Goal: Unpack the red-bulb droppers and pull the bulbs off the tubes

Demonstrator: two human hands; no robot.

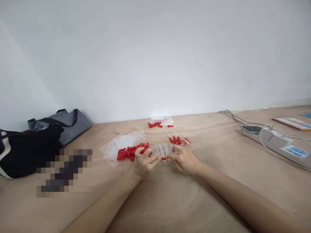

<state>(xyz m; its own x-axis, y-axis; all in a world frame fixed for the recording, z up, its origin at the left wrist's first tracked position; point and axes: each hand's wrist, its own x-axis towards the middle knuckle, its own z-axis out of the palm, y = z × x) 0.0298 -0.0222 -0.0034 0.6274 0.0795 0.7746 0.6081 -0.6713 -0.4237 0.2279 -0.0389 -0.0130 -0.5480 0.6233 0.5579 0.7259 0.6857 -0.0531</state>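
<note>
My left hand is closed, its fingertips pinching a red rubber dropper bulb. At the bulb's other end are the closed fingertips of my right hand; they seem to grip a thin glass dropper tube, mostly hidden by the fingers. Under and between both hands lies a row of clear glass tubes. A pile of red bulbs is beside my left hand, partly behind it. Several droppers with red bulbs fitted on glass tubes lie just beyond my right hand.
Clear zip bags lie under and behind the bulb pile. Farther back, another bag has loose red bulbs near it. A striped bag and black bag stand left; a power strip with cables lies right.
</note>
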